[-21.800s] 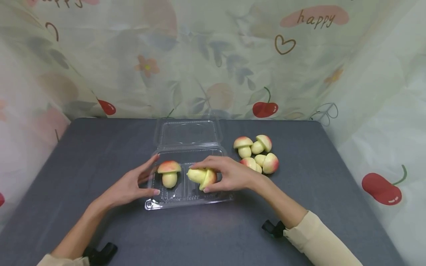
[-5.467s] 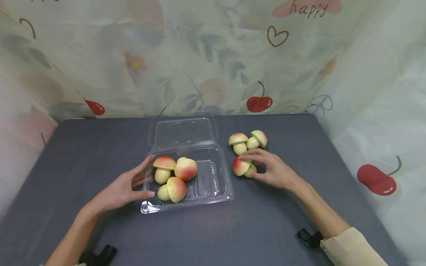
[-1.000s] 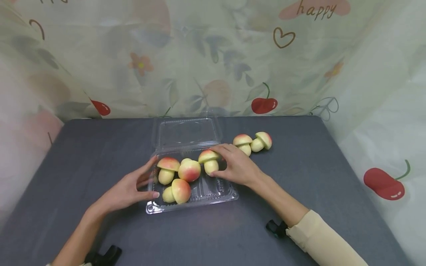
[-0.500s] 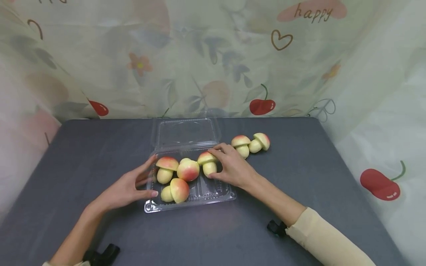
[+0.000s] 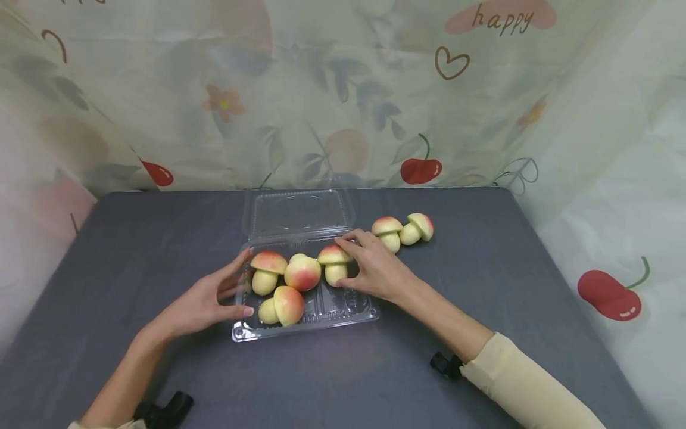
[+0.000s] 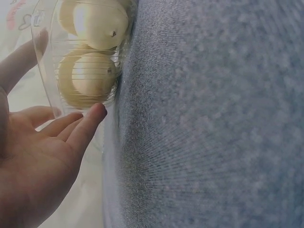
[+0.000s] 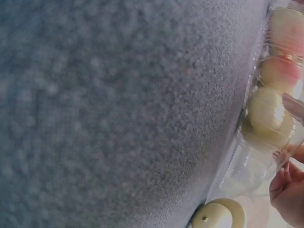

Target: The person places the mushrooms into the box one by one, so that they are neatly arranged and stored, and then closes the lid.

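A clear plastic clamshell container (image 5: 343,322) lies on the table with its lid (image 5: 300,211) raised at the back. In its left part sit three toy mushrooms with red-tinged caps: an upright one (image 5: 266,280), one with its cap toward me (image 5: 303,274), and one on its side (image 5: 288,306). My right hand (image 5: 377,265) holds another mushroom (image 5: 334,271) by its right side, between thumb and fingers, inside the container's right part. With fingers spread, my left hand (image 5: 200,304) touches the container's left side; its nearly straight fingers show in the left wrist view (image 6: 47,142).
Two more mushrooms, a left one (image 5: 390,233) and a right one (image 5: 418,229), lie behind my right hand on the dark grey table (image 5: 482,268). A printed curtain (image 5: 321,89) hangs past the table's far edge. Black wrist bands (image 5: 446,364) sit on both arms.
Over the longer span, mushrooms moved from the right-hand group into the container. Within the last second the held mushroom shifted only slightly in the right part. The left hand stayed at the container's side.
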A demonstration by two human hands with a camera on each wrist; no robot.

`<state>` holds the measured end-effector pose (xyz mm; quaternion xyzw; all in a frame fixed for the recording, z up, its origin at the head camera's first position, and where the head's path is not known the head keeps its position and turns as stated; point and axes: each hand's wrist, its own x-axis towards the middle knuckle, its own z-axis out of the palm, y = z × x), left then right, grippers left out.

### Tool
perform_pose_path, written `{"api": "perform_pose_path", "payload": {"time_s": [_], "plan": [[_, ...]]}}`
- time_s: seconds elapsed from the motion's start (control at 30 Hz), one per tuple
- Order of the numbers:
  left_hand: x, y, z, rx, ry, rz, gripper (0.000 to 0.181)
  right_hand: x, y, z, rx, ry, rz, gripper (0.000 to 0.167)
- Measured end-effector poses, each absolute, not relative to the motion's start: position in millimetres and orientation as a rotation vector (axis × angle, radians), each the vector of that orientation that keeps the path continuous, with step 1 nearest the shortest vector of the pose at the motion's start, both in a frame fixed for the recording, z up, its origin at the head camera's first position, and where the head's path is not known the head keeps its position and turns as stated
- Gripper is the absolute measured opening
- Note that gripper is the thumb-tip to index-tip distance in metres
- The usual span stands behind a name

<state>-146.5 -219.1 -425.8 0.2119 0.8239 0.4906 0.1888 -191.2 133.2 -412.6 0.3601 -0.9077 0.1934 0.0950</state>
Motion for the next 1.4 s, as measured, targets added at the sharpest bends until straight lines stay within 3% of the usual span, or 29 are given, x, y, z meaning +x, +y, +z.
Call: {"api": "perform_pose_path", "payload": {"time_s": [1.4], "plan": [[-147,-220,-428,0.621,2.315,1.395,0.102,-210,216,-404,0.899,-2.517,0.801,0.058]]}}
